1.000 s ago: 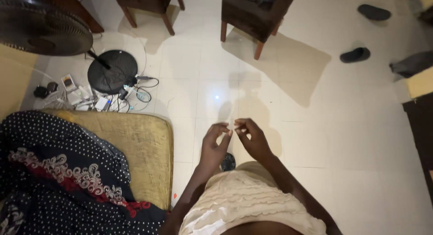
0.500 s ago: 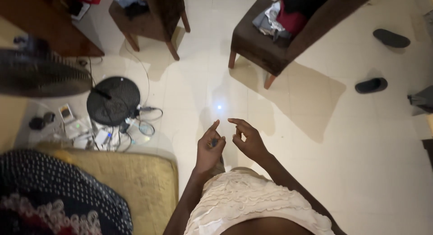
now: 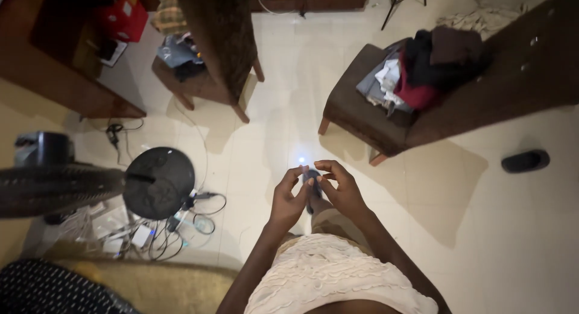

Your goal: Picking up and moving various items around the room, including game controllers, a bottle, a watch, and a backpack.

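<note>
Left hand (image 3: 288, 200): raised in front of the body over the pale tiled floor (image 3: 494, 229), fingers curled inward, thumb and forefinger tips pressed together toward the other hand — pinching something too small to make out.
Right hand (image 3: 341, 190): level with the left and just beside it, fingertips meeting the left's; forefinger and thumb drawn close, grip pinched on the same tiny thing, too fine to identify.
Thing held: hidden between the fingertips; cannot tell what it is. Held in the air between the two hands, above a dark slipper (image 3: 313, 190) that shows partly behind the fingers.
Light spot (image 3: 301, 161): small bright glare on the tiles just above the hands.
Lap: cream ruffled garment (image 3: 338, 281) at the bottom edge, both forearms rising from it.
Left side of floor: black round fan base (image 3: 158, 182) with the fan's grille (image 3: 57, 190) blurred toward the left edge; tangle of cables and chargers (image 3: 151, 232) beside it.
Bottom left corner: yellowish cushion (image 3: 151, 284) with a dark dotted cloth (image 3: 54, 290) on it.
Far side: wooden chair (image 3: 356, 118) heaped with clothes (image 3: 422, 69) at upper right; second chair (image 3: 220, 42) at upper middle, also carrying clothes.
Right edge: lone black sandal (image 3: 526, 161), well apart from the hands.
</note>
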